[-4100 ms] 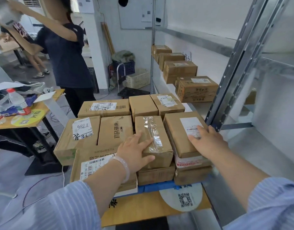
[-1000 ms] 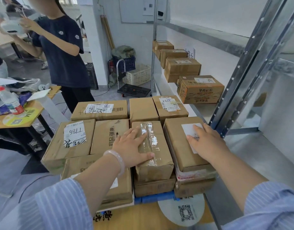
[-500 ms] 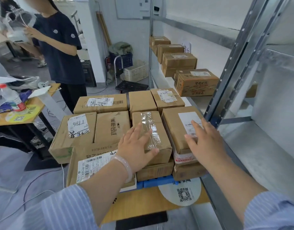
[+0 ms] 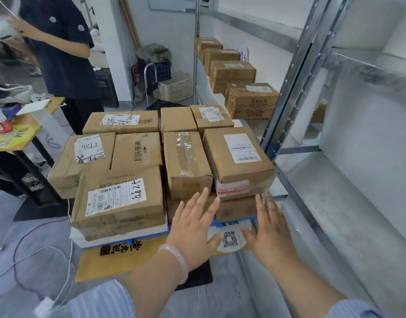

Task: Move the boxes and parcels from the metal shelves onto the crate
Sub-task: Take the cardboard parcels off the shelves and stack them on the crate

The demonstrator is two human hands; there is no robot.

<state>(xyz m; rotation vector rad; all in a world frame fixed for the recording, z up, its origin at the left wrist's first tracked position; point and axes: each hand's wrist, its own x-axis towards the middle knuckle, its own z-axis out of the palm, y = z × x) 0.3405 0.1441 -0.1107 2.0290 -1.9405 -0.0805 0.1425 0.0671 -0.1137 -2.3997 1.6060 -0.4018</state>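
Note:
Several brown cardboard boxes are stacked on a blue crate in front of me. The taped box and the white-labelled box sit at the front right of the stack. My left hand hovers open just in front of the taped box, touching nothing. My right hand is open too, below the labelled box. Three more boxes, the nearest one among them, stand in a row on the metal shelf at the back right.
A person in a dark shirt stands at the back left beside a cluttered wooden table. The shelf's metal upright rises right of the stack. A trolley and white basket stand by the far wall. Cables lie on the floor.
Both hands have lifted off the tops of the two front boxes and drawn back toward me. The boxes stay in place on the stack.

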